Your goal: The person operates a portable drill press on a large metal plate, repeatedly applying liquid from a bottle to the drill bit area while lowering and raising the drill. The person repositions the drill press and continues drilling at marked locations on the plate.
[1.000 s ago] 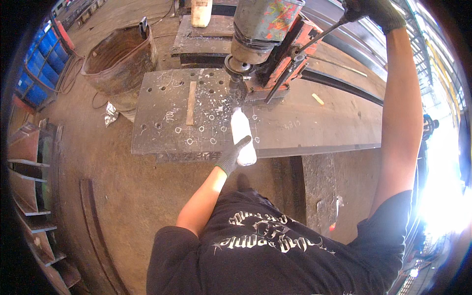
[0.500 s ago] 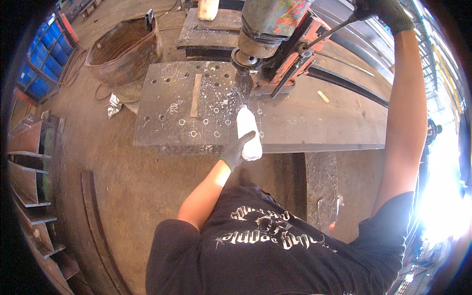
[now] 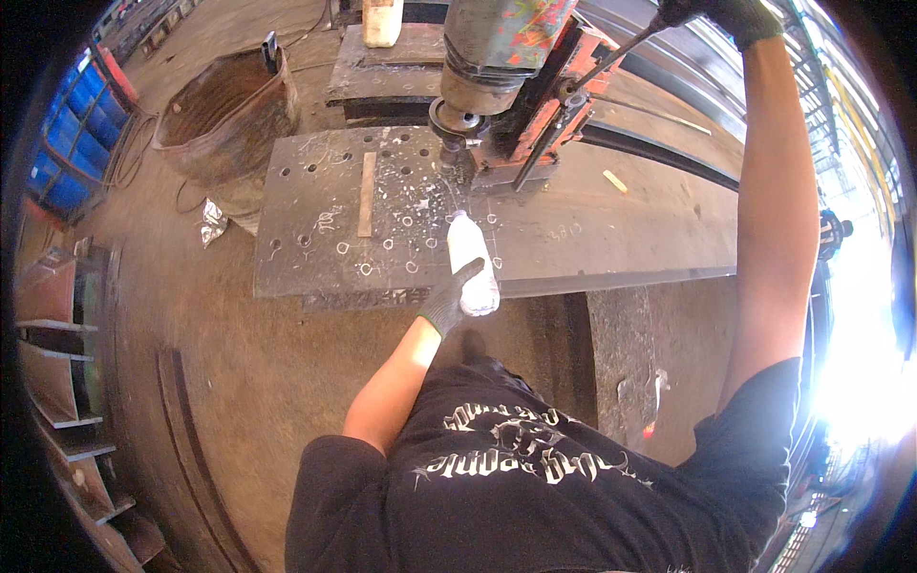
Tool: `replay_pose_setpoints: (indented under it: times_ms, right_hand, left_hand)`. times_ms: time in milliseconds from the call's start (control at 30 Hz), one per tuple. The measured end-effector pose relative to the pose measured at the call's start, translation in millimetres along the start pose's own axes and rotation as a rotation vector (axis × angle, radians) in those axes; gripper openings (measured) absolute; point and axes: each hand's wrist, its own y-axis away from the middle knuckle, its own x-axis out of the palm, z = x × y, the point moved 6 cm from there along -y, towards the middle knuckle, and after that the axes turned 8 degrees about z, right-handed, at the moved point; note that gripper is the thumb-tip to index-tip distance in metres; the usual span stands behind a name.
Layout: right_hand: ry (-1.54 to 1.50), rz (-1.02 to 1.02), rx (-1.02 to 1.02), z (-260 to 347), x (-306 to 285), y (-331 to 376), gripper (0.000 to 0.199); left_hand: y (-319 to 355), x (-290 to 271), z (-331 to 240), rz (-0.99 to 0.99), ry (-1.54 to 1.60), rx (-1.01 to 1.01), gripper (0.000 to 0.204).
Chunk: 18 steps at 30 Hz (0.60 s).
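Observation:
In my left hand (image 3: 445, 302), which wears a dark glove, is a white plastic bottle (image 3: 469, 239), tilted with its narrow tip toward the drill bit (image 3: 455, 155). My right hand (image 3: 747, 19), also gloved, reaches up at the upper right and is closed around the end of a long feed lever (image 3: 619, 53). That lever runs down to the orange frame of a drill press (image 3: 544, 115), whose grey motor body (image 3: 501, 33) hangs over the work. Beneath the bit lies a thick steel plate (image 3: 611, 234) with drilled holes, chalk circles and scattered metal chips.
A flat strip (image 3: 367, 196) lies on the plate's left part, a small yellowish piece (image 3: 614, 180) on its right. Beyond stands a pale container (image 3: 382, 23). At left are a rusty bin (image 3: 224, 115), blue drums (image 3: 84, 134) and stacked steel sections (image 3: 57, 334).
The whole view has shifted slightly, so the plate and drill appear farther left. Both hands keep their hold on the bottle and the lever.

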Motion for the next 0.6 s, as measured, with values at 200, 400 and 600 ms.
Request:
replay_pose_setpoints:
  times_ms: [200,400,600]
  right_hand:
    - [0.359,-0.032,-0.081,-0.7,-2.8,-2.8,0.055]
    - [0.708,0.000,-0.154,3.8,-1.8,-6.7,0.059]
    - [0.113,-0.118,0.073,6.3,7.5,-0.5,0.054]
  left_hand:
    - [17.3,25.2,-12.6,-0.162,-0.155,0.050,0.038]
    - [9.1,14.3,-8.2,-0.091,-0.103,0.025,0.040]
    - [12.4,20.2,-12.8,-0.075,-0.100,0.041,0.036]
